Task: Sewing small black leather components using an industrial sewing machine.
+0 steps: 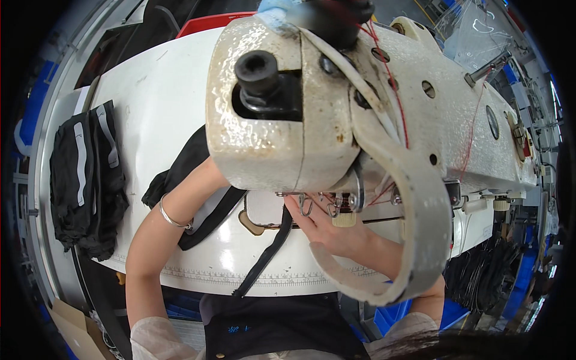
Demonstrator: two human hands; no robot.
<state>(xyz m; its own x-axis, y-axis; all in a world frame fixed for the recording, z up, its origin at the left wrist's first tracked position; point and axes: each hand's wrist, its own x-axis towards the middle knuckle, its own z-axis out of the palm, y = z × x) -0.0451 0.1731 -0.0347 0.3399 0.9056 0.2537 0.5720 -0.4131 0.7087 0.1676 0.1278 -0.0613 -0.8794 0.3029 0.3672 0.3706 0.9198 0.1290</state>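
Two hands in tight under the worn cream metal sewing machine head point(288, 114). Right hand point(327, 231) lies flat, fingers open, beside the long black zipper tape point(264, 258); left hand point(207, 174) is hidden, so can't tell its grip. Fingertips sit near the needle, so I'd say a slip could catch them.

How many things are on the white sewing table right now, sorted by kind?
Sewing machine: 1
Stack of black fabric pieces with grey stripes: 1
Black fabric piece at the left hand: 1
Black zipper tape by the right hand: 1
Total: 4
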